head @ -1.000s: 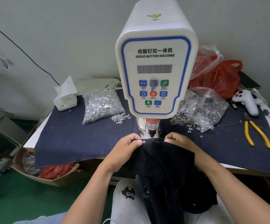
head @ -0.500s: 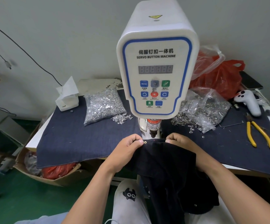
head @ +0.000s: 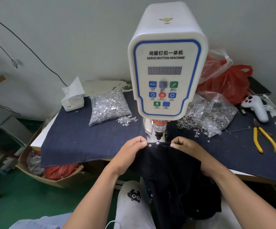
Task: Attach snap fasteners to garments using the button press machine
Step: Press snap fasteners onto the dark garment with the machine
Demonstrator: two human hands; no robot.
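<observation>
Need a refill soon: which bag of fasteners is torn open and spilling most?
The right bag: crumpled open, rings scattered around it. The left bag stays mostly full.

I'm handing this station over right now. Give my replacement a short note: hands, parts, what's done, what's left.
Left hand and right hand each pinch the top edge of the dark navy fabric garment, stretched under the white servo button machine press head.
Done: one silver snap fastener set near the left fingers.
Left: press at the head; a second fastener sits there, state unclear.
</observation>
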